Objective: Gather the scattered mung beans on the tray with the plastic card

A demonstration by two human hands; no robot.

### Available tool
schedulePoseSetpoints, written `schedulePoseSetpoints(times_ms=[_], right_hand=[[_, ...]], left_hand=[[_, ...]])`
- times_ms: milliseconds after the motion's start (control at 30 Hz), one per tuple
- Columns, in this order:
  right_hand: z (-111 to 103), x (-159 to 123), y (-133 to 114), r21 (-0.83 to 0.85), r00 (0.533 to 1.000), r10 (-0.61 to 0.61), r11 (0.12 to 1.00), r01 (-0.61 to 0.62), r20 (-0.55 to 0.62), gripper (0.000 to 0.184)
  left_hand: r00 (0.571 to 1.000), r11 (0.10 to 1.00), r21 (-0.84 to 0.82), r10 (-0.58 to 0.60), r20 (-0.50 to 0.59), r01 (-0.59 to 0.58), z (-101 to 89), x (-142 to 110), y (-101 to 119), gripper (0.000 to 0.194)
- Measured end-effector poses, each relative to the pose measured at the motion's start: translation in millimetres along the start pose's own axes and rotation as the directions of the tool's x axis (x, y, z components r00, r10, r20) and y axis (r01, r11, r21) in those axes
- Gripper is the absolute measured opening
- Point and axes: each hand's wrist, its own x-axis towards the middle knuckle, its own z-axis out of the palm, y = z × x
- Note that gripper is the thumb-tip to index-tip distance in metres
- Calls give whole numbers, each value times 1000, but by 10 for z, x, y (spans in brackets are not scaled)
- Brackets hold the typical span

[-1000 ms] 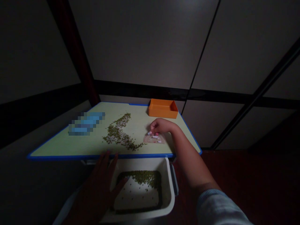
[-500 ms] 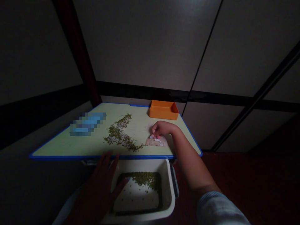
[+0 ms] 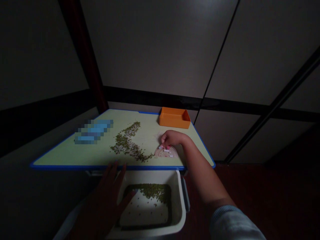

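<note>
Pink protractor (image 3: 162,153) flat on tabletop (image 3: 82,156), right of green beans (image 3: 125,140). Right hand (image 3: 171,137) bunched at curved edge, actual grip unclear. Left hand (image 3: 106,191) spread over white bin (image 3: 183,200). Protractor likely light, stiff, slick; pinch rim.

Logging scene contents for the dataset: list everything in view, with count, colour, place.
Table: 1, pale green, blue edge, centre
Loose grains: many, green, mid-table
Half-round piece: 1, pinkish, under right fingertips
Pixelated item: 1, blue, table's left
Open box: 1, orange, table's far right
Bin: 1, off-white, below near edge
Bin grains: many, green, inside bin
Wall panels: several, grey, behind
Post: 1, dark red, back left
Floor: 1, dark red, right
Sleeve: 1, greyish blue, lower right
Left hand: 1, shadowed, at bin's left
Right hand: 1, bare, over half-round piece
</note>
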Motion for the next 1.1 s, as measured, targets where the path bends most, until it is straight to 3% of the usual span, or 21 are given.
schedulePoseSetpoints(times_ms=[267,433,767,967,1100], right_hand=[[-14,1,28,-60,999,19,998,-22,-41,11],[-34,-17,-6,-196,990,73,976,-95,-119,10],[-9,-4,-40,-271,979,30,959,-86,-204,11],[56,48,-56,-238,976,-33,971,-20,-216,13],[120,100,-13,-83,984,-116,991,105,-137,18]], left_hand=[[1000,1000,-15,-20,16,20,28,-8,-8,81],[999,999,-18,-28,27,28,7,-4,0,82],[1000,1000,-14,-25,14,25,-12,-9,24,81],[999,999,-35,-28,27,29,-27,-8,10,82],[999,998,-43,-33,24,34,-32,6,20,81]])
